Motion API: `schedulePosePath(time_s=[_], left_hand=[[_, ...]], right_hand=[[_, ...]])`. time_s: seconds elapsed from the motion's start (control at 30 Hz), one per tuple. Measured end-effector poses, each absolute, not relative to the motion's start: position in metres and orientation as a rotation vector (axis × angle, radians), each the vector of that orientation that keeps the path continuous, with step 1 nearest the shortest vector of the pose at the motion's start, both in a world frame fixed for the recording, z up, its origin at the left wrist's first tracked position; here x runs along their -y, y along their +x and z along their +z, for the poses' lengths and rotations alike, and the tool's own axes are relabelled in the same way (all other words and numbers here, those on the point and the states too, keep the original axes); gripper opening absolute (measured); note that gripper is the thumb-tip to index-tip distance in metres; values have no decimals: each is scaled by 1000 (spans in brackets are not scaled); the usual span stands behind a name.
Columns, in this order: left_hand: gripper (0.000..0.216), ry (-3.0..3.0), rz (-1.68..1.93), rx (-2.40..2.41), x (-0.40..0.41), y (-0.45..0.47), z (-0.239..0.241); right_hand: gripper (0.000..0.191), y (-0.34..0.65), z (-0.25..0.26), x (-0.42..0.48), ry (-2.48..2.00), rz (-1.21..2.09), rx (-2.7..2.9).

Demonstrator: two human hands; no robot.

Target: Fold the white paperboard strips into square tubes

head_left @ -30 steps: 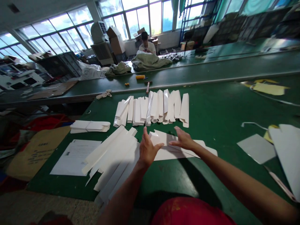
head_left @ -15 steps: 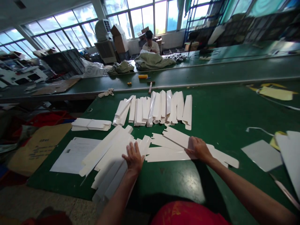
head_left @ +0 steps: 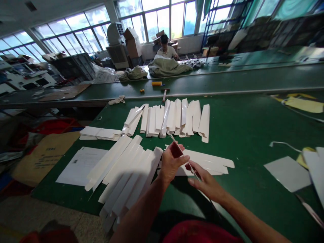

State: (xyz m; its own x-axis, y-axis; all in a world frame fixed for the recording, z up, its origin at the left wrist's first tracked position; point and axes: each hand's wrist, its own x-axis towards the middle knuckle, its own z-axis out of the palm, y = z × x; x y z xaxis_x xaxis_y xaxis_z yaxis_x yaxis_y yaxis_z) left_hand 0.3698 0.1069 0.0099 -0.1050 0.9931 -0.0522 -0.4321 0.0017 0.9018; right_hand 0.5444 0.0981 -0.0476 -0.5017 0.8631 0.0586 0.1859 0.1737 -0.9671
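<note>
Slanting edge-on through grip of left hand (head_left: pixel 173 162) and right hand (head_left: pixel 204 180), both part-curled around it: white card strip (head_left: pixel 193 170).

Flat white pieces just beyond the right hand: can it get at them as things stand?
Likely yes: the flat white pieces have uncovered right ends close to the right hand. That hand is busy at the edge-on white piece, though, so its grip may need freeing first.

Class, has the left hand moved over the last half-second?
Yes, rightward: the left hand has gone from below the left part of the row of white boxes to below its middle.
</note>
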Motion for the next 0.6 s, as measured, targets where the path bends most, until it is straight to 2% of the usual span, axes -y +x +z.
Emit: schedulePosePath(time_s=[0.17,0.23,0.3,0.4,0.6], left_hand=[[63,923,1417,-1006,-104,370,28],[67,962,1437,-1027,-103,372,37],[56,983,1444,-1106,-101,373,46],[33,1032,1439,-1239,-100,373,55],[32,1040,1540,-1280,-103,363,68]], right_hand=[[54,526,-36,-96,-989,1053,1885],[49,522,-35,-99,-976,994,1879],[47,519,-34,-103,-1057,964,1819],[51,516,-33,-110,-1193,960,1723],[81,530,-44,-111,-1117,1218,1738]])
